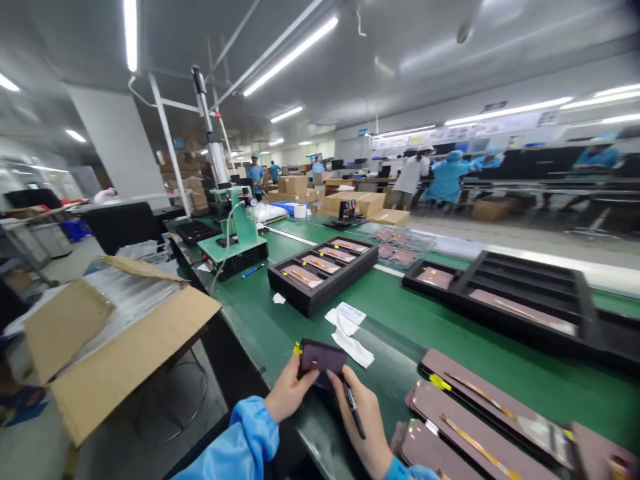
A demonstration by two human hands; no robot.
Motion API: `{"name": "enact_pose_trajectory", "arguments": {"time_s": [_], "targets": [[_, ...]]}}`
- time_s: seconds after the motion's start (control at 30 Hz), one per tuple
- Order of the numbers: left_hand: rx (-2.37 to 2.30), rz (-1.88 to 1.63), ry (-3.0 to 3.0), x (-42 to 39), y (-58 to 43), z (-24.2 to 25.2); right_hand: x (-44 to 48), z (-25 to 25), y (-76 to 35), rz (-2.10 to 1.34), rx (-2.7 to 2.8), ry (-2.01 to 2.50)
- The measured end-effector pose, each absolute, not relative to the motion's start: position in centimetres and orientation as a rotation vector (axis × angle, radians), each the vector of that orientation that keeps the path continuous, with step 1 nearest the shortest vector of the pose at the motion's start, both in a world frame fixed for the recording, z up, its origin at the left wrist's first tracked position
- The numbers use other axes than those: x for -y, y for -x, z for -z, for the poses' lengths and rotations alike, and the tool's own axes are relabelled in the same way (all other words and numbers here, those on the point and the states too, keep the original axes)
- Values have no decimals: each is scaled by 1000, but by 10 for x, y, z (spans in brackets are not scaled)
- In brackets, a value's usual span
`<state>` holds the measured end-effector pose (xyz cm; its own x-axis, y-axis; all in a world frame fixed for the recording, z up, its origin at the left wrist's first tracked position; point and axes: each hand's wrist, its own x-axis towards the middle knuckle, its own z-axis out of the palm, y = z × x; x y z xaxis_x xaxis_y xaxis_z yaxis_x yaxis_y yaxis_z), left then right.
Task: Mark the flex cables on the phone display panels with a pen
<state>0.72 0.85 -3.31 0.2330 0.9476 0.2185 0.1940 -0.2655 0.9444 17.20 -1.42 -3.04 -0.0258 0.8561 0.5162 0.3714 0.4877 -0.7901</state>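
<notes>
My left hand (290, 388) is closed on the left edge of a dark purple phone panel (324, 358), thumb across its face. The panel is tilted up over the near table edge, with a yellow tab (297, 348) at its upper left corner. A black pen (354, 408) lies between the fingers of my right hand (367, 417), whose fingertips are at the panel's lower right side; the pen's upper end is hidden. Right of this hand lie several similar mauve panels (465, 423) with gold flex strips. White paper scraps (354, 343) rest just beyond the held panel.
A black foam tray (313, 300) holds several panels. Larger black trays (530, 283) stand at right. A green press (240, 230) and a blue pen (253, 271) are at far left of the green table (400, 327). An open carton (130, 360) stands left. Co-workers are in the background.
</notes>
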Motion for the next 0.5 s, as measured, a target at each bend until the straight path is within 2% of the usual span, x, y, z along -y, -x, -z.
{"name": "enact_pose_trajectory", "arguments": {"time_s": [0.27, 0.5], "targets": [[-987, -1168, -1607, 4, -10, 38, 14, 44, -173, -398, 1698, 1142], [-730, -1221, -1359, 11, -14, 32, 1, 72, -200, -482, 1742, 1268]]}}
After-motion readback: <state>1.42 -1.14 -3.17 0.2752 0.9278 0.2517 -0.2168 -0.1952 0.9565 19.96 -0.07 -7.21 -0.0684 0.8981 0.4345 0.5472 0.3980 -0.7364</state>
